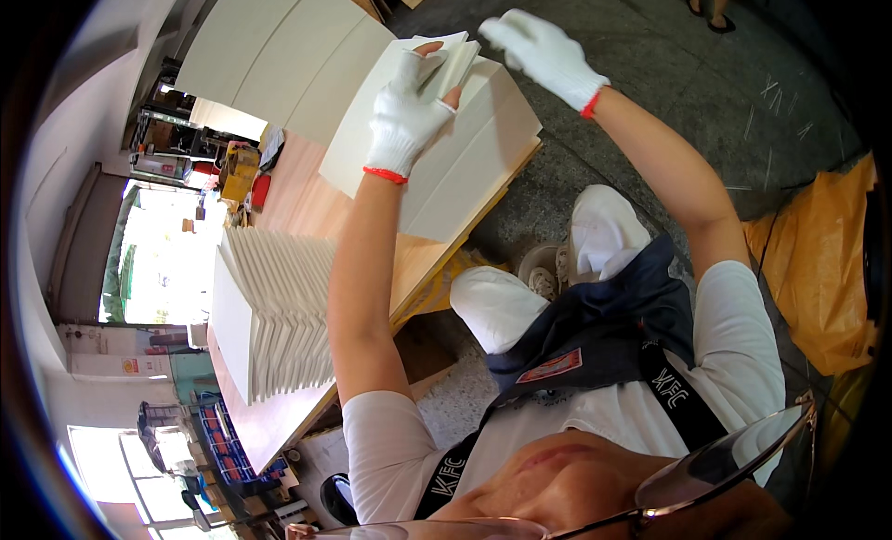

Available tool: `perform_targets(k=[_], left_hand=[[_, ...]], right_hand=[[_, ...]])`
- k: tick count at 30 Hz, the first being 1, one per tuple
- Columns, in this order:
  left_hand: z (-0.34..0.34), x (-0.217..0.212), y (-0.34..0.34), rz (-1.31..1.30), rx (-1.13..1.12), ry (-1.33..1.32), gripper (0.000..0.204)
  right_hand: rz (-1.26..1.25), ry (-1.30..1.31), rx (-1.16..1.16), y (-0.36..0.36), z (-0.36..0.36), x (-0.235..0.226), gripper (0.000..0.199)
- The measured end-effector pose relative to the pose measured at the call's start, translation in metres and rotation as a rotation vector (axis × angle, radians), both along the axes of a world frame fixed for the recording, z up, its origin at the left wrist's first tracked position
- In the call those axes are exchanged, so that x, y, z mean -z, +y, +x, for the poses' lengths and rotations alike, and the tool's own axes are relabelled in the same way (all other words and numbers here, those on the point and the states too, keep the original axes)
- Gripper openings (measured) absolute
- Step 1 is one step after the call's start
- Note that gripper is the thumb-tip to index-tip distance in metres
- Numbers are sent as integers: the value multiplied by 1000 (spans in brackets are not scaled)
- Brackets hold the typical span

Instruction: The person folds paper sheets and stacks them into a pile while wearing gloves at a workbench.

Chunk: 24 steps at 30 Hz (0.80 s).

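Note:
My left hand [406, 117], in a white work glove with a red cuff and bare thumb and finger tips, is over the white boards at the table's far edge. Its thumb and fingers straddle a narrow folded flap of a white board [455, 71], and part of the grip is hidden. Beneath lie large, flat, creased white boards [465, 159]. To the right, my right hand [544, 57], gloved the same way, is raised beyond the boards' edge, its fingers stretched out and nothing visible in it.
A tall pile of bent white boards [283, 308] stands on the wooden table [302, 177]. More creased white panels [288, 52] lie at the far left. An orange sheet or bag [818, 261] sits at the right. Thin pale strips [771, 94] litter the dark floor; another person's feet [711, 10] show beyond.

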State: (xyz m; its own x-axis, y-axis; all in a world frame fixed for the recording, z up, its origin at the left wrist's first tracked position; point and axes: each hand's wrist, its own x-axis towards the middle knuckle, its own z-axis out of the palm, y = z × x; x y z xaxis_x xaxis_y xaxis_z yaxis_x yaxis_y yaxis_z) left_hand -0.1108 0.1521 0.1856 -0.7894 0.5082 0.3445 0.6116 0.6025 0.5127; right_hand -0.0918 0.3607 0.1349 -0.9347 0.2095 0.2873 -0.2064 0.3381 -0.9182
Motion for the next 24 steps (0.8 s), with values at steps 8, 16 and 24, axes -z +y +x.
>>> perform_targets(k=[8, 16, 24], left_hand=[[0, 5, -7, 27, 21, 120, 57], [148, 61, -8, 750, 267, -751, 52], [161, 62, -77, 1741, -118, -1019, 64]], right_hand=[[-675, -396, -528, -23, 5, -24, 45], [-783, -346, -555, -22, -7, -4, 17], [-615, -330, -492, 37, 74, -7, 25]])
